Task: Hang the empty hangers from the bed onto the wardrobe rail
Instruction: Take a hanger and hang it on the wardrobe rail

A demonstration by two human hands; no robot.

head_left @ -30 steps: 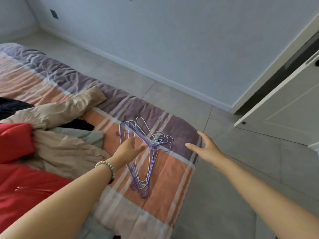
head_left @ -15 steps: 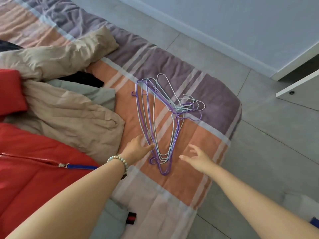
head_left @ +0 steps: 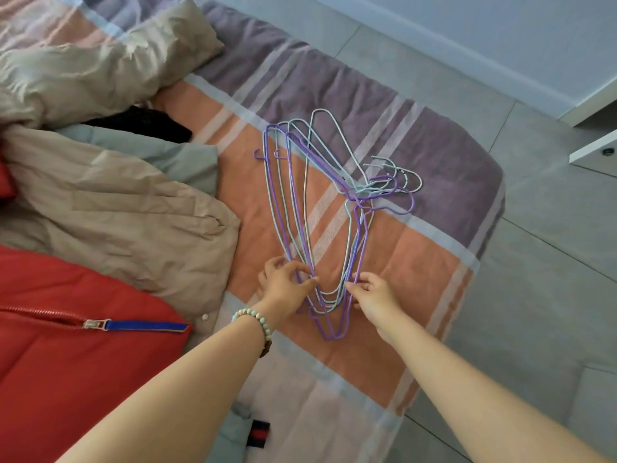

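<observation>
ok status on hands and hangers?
Left hand and right hand pinching hangers at near end. Stack flat on bed. Nothing blocking.

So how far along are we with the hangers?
Barely started: nothing is hung, and the wardrobe rail is out of view. The hangers lie in one stack on the bed. The left hand and right hand touch the stack's near end. Lifting, carrying and hanging all remain.
</observation>
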